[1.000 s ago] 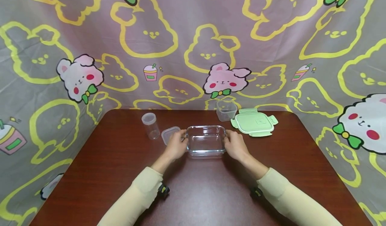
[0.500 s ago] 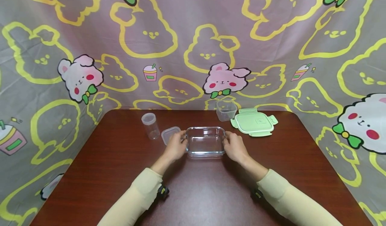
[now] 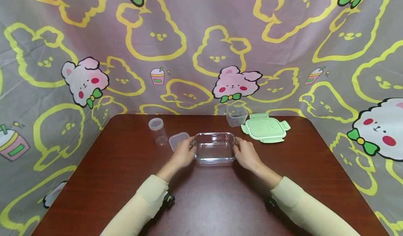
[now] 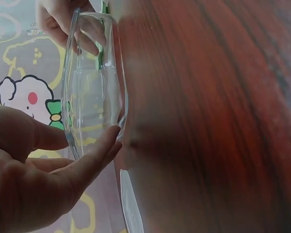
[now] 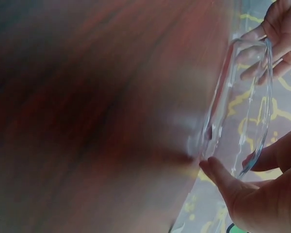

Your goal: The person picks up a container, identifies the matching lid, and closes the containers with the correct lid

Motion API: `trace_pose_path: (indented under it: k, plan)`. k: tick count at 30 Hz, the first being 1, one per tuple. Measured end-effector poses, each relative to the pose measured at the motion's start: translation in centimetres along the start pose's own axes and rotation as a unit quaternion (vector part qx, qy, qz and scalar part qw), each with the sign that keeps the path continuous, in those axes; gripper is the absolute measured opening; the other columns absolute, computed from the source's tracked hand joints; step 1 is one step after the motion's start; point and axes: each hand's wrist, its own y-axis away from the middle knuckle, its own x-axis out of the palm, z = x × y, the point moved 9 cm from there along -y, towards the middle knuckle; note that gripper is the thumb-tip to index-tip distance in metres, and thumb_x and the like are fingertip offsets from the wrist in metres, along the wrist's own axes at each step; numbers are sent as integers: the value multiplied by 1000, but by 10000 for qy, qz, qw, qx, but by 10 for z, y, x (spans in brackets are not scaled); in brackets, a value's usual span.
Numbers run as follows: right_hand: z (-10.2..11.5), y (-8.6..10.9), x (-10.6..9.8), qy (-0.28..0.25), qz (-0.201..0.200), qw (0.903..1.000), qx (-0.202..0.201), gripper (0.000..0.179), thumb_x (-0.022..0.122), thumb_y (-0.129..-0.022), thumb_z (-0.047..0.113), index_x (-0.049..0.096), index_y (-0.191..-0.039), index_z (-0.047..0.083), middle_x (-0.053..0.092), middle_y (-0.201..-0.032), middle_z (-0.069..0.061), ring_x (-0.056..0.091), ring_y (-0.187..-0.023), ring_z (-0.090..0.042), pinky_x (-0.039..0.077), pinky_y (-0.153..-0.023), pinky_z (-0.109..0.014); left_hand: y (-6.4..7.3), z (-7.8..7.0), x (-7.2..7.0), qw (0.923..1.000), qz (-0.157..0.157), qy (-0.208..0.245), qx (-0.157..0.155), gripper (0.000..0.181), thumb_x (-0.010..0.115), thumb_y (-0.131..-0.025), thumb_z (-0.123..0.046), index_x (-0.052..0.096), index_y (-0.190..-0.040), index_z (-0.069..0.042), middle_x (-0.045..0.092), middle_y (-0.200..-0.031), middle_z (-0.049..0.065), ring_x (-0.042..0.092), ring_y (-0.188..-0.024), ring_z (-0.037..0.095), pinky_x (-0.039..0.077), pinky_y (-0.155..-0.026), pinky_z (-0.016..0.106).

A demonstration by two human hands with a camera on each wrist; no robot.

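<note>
In the head view, a clear rectangular glass food container (image 3: 215, 159) with no lid on it is near the middle of the brown table. My left hand (image 3: 184, 152) grips its left end and my right hand (image 3: 247, 154) the right end. In the left wrist view, the left thumb is at the rim of the glass container (image 4: 94, 82), with fingers reaching down its end wall toward the base. Much the same hold shows in the right wrist view, where the right hand (image 5: 262, 194) has its thumb by the rim and fingers low on the wall.
Behind the left hand lies a translucent square lid (image 3: 177, 140), beside a clear lidded jar (image 3: 158, 133). Farther back stand a small clear plastic tub (image 3: 237, 116) and a light green lid (image 3: 266, 128) with its flaps spread out. A patterned curtain (image 3: 189, 47) encloses the table.
Over the last second the glass container has shifted only very slightly. Both hands keep the same hold on its ends, and the other things stay where they were.
</note>
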Motion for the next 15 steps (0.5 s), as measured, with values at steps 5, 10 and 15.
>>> trace_pose_path:
  k: [5,10,15]
  plan:
    - [-2,0,3,-32,164,9997,-193,17,57,-96,0,65,-111,-5,71,-85,-9,60,-73,-18,52,-69,-38,0,3,1,9998,190,-95,-18,43,58,-97,1,53,-138,12,67,-125,28,68,-111,36,57,-93,46]
    - [-2,0,3,-181,358,9988,-298,22,57,-98,0,63,-117,-7,75,-98,-14,67,-81,-17,56,-75,-39,1,5,2,9992,345,159,-93,44,58,-97,3,51,-140,12,65,-126,31,72,-100,34,62,-75,34]
    - [0,0,1,-236,433,9978,-432,18,57,-98,0,63,-113,-7,75,-99,-17,71,-83,-18,59,-74,-39,0,5,2,9980,407,478,-108,43,57,-97,6,51,-139,12,67,-118,29,73,-84,29,60,-60,26]
